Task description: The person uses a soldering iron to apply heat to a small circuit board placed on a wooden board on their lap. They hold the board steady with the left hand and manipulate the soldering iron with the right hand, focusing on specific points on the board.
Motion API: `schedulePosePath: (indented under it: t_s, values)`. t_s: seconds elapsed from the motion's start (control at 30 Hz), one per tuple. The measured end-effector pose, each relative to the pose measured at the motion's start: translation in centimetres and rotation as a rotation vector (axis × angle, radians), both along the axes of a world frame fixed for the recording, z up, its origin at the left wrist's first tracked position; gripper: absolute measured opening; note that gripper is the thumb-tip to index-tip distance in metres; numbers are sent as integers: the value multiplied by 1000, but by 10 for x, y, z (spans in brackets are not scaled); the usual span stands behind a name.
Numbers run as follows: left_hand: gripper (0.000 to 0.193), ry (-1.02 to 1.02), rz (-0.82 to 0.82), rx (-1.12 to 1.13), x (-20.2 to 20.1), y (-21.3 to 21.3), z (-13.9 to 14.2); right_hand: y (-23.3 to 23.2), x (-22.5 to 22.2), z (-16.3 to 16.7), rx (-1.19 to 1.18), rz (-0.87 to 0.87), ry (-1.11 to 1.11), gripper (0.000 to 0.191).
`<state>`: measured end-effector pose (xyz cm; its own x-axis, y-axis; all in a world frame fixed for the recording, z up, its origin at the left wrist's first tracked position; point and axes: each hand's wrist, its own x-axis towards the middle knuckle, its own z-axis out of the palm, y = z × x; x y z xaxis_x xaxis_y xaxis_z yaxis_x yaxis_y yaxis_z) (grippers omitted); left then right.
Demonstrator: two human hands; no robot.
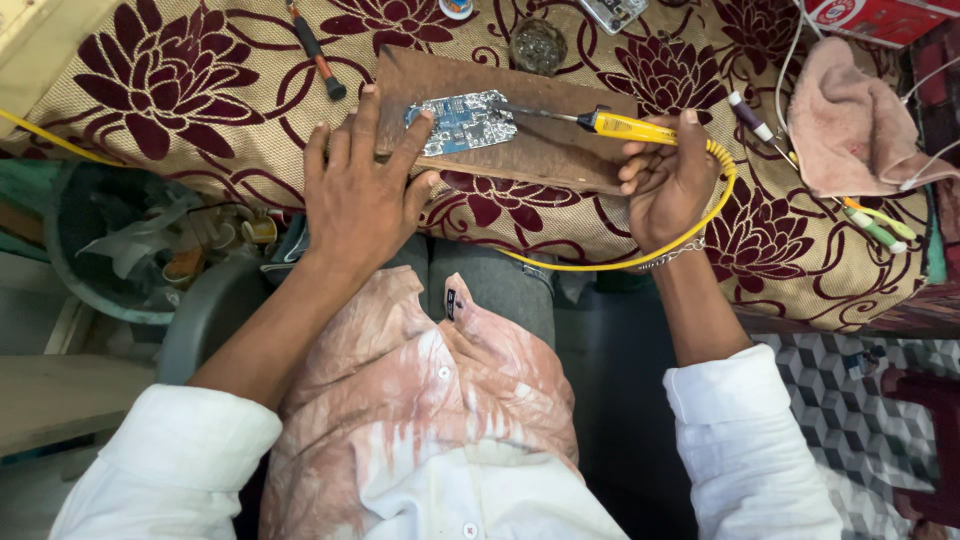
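A small blue circuit board (462, 121) lies on a brown wooden board (540, 150) on the flower-patterned cloth (170, 90). My left hand (362, 190) lies flat with fingers spread, its fingertips pressing the circuit board's left edge and the wooden board. My right hand (668, 180) grips a yellow-handled soldering iron (630, 127). Its metal tip points left and reaches the circuit board's right edge. The iron's yellow cord (690, 235) loops around my right wrist and runs left under the table edge.
A screwdriver with a black and orange handle (318, 55) and a round glass dish (538, 45) lie beyond the board. A pink towel (850, 125), a red box (875, 18) and thin probes (870, 222) are at the right. A green bin (120, 250) stands at the lower left.
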<state>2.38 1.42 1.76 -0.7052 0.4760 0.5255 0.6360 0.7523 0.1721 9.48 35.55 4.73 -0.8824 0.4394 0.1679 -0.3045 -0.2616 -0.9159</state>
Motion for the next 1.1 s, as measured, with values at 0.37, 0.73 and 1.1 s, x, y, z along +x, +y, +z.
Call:
schedulePosePath:
  t_s: [0.37,0.73,1.1]
  values:
    - [58,27,-3,8,0,-1,-1,1,0,-2,28,-11,-24,40]
    - [61,25,-7,4,-1,-2,-2,6,-9,-9,-114,-193,-51,33]
    - [63,32,-11,7,0,-1,-1,-9,-8,6,-57,-315,-99,32]
